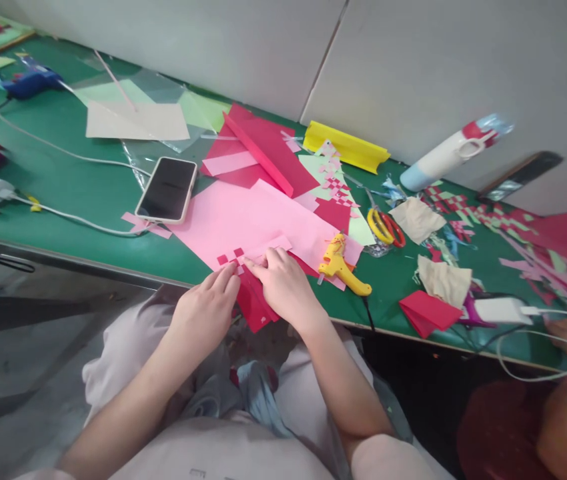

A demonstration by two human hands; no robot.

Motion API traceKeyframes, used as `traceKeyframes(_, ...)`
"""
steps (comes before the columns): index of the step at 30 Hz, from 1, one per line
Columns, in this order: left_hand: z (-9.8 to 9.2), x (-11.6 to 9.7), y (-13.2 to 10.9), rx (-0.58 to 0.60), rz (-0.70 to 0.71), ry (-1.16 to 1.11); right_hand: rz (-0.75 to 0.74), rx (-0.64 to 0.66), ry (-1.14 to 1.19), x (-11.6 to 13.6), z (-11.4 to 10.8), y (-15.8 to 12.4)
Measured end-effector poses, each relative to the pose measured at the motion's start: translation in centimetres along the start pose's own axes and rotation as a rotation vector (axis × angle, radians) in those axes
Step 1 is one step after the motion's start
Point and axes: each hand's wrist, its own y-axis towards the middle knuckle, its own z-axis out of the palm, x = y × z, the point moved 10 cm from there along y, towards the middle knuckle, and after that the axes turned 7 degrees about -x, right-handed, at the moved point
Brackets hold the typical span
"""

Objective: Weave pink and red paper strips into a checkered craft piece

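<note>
Green tabletop [73, 187] runs along a pale grey panelled wall [243, 53]. From the head view, left hand [204, 308] and right hand [287, 287] are close together, both touching a checkered pink-and-red paper weave [239, 253] near the tabletop's front edge; whether they pinch it, I cannot tell. Aligning it seems in hand, calling next for light, steady pressure. A red-capped white-and-blue bottle [441, 160] is by the wall, contents hidden.
</note>
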Motion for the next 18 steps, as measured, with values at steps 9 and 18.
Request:
traceKeyframes(9, 0.3, 0.0, -0.3, -0.041, 0.002, -0.009, 0.009, 0.019, -0.017, 0.4, 0.4, 0.3)
traceKeyframes(18, 0.3, 0.2, -0.4, -0.027, -0.011, -0.021, 0.076, 0.011, -0.021, -1.0, -0.2, 0.4)
